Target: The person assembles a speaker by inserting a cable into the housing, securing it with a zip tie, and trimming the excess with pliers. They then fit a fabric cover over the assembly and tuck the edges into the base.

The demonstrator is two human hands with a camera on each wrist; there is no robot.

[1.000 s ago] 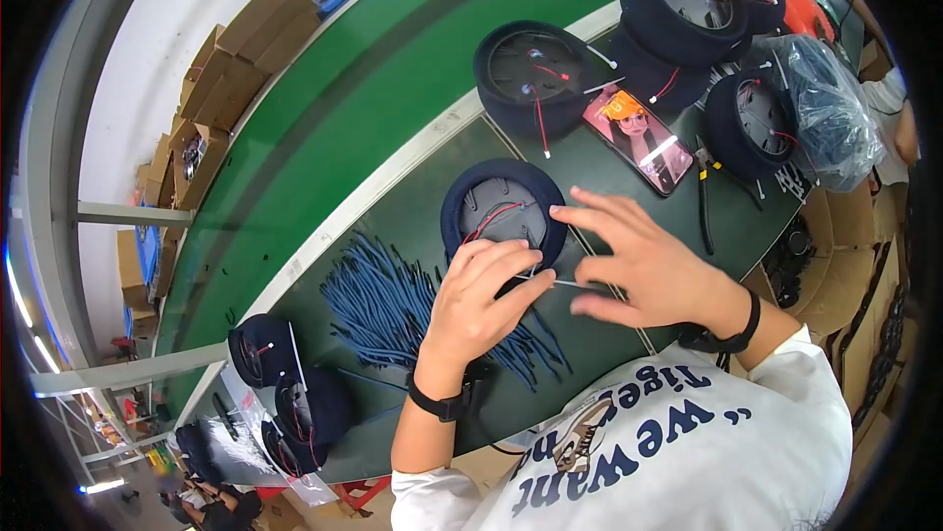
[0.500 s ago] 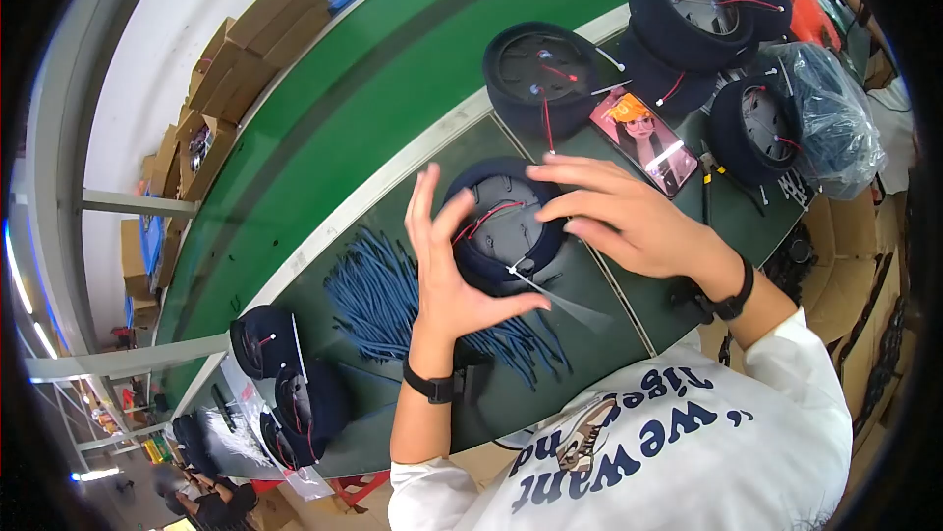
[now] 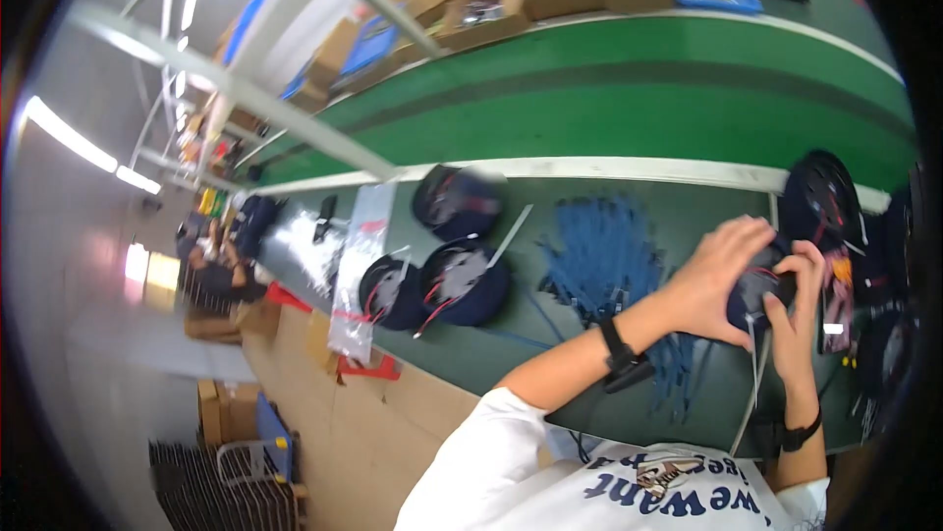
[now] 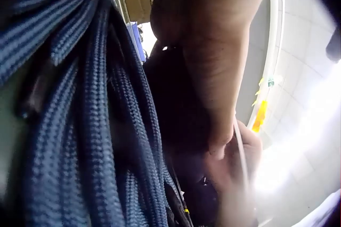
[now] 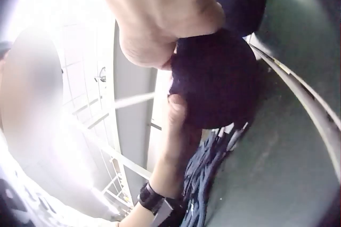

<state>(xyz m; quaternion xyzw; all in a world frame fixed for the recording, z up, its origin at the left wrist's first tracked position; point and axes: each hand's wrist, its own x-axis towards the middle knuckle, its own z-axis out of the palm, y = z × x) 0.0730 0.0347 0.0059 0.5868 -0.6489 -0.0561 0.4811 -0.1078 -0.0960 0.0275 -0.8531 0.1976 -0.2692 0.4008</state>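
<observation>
Both hands hold a round navy fabric-covered shell [image 3: 744, 307] between them, over the dark table. The left hand [image 3: 715, 280] spans its left side, fingers over the far edge and thumb at the near edge. On the opposite side the right hand [image 3: 798, 325] grips with bent fingers. Red wire shows in the grey inside, and a white cable tie [image 3: 755, 359] hangs from the near edge. The right wrist view shows the shell's dark outer face [image 5: 224, 83], with the left thumb [image 5: 176, 104] against its edge. Blue braided cords [image 4: 96, 115] lie beside the left wrist.
The cord pile [image 3: 604, 246] spreads left of the hands. Several similar shells stand farther left, including one near the edge [image 3: 481, 300], and others at right [image 3: 823, 199]. A phone [image 3: 837, 305] lies just right of the right hand. A green panel [image 3: 589, 104] runs behind the table.
The head view has swung left, putting the hands at the right of the picture. The left hand, spread beside the shell half a second ago, now holds it; the right hand's fingers have bent round it.
</observation>
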